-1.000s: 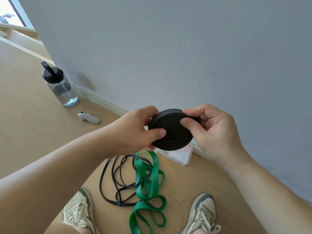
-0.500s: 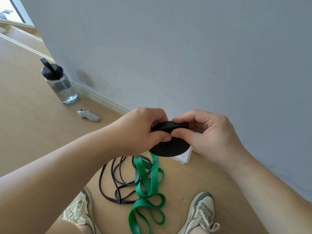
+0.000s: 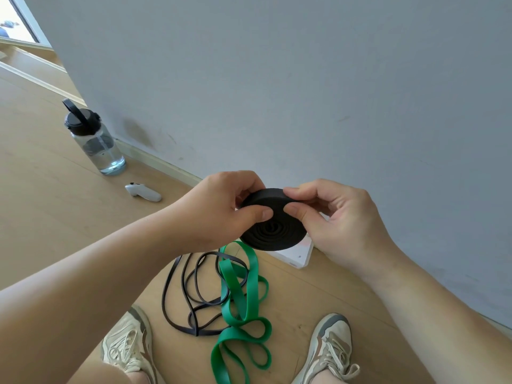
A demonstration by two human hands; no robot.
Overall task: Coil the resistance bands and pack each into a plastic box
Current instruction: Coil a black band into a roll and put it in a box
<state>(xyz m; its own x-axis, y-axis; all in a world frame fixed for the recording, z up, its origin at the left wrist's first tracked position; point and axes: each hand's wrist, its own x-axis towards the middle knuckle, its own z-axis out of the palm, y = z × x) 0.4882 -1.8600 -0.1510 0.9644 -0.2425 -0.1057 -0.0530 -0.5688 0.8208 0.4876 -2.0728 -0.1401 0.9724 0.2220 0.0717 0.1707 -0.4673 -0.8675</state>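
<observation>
The left hand point(image 3: 221, 209) and the right hand point(image 3: 340, 217) meet in the middle of the frame, both gripping a coiled black band point(image 3: 273, 234). Each thumb presses on the coil's flat face near its upper edge, and the curled fingers reach round behind the rim. The coil is held in the air, tilted so its spiral face shows. Just below and behind it, at the foot of the wall point(image 3: 277, 79), a white box point(image 3: 300, 256) lies on the floor point(image 3: 55, 217), mostly hidden by the coil and the right hand. Lower in the frame a green band point(image 3: 243, 300) lies in loose loops, overlapping a thin black band point(image 3: 191, 297) to its left. One shoe point(image 3: 130, 347) is at lower left of the bands and another shoe point(image 3: 332, 347) at lower right. Toward the upper left, a clear water bottle point(image 3: 95, 139) with a black lid stands near the wall. A small white controller point(image 3: 142, 192) lies on the floor below and to the right of it.
</observation>
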